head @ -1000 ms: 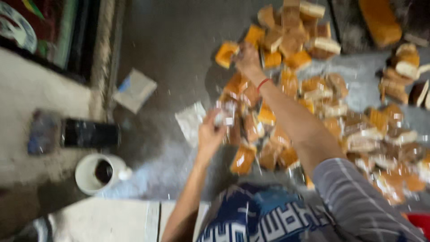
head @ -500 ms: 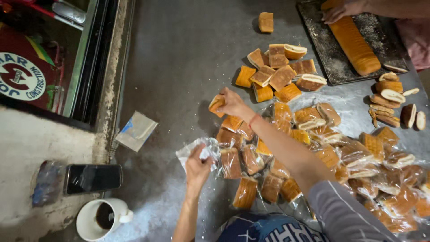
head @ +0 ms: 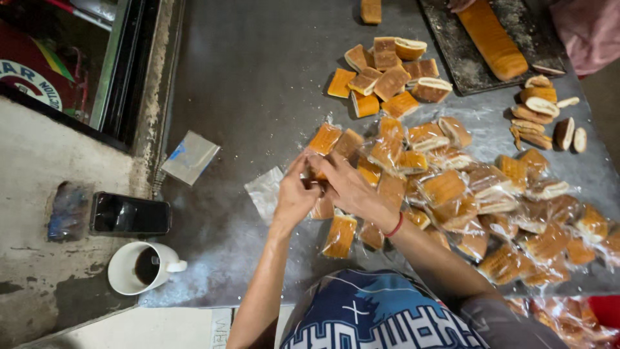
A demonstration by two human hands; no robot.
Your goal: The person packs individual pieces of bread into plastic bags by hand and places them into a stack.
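Both hands, left hand and right hand, meet pinched on a golden-brown cake slice in clear plastic wrap, at the near-left edge of the wrapped pile on the grey table, apparently to close it.

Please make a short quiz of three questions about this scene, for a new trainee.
1. True or false: both hands, left hand and right hand, meet over one cake piece.
2. What lies beside the white cup? A) a dark phone B) a knife C) a plate
3. The long uncut loaf lies on a dark ____.

Key: 1 true; 2 A; 3 tray.
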